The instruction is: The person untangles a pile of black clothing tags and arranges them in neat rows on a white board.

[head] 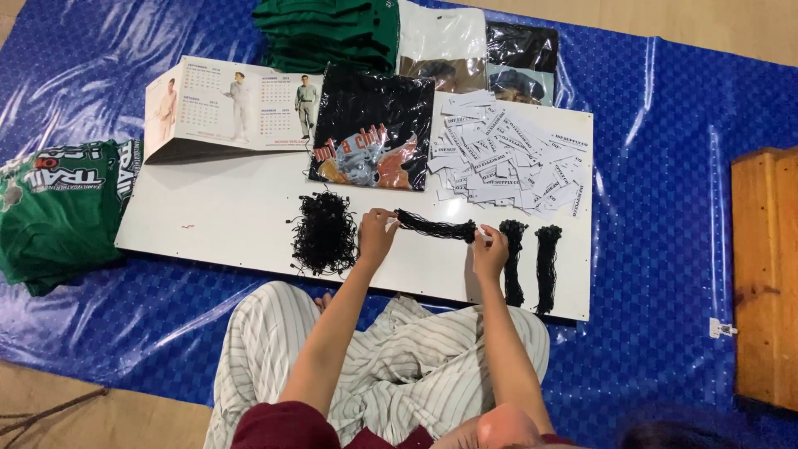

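My left hand (376,235) and my right hand (490,249) hold the two ends of a bundle of black strings (436,226), stretched level just above the white board (233,216). A loose tangle of black strings (324,234) lies left of my left hand. Two straight black string bundles (513,262) (546,266) lie side by side just right of my right hand. A heap of small white paper tags (507,158) sits behind my hands on the board.
A black printed shirt in a clear bag (374,129) and an open calendar (224,104) lie at the board's back. Folded green shirts (58,208) are at left and more bagged shirts (399,33) at the back. Blue plastic sheet (665,166) covers the floor; wooden furniture (765,274) stands right.
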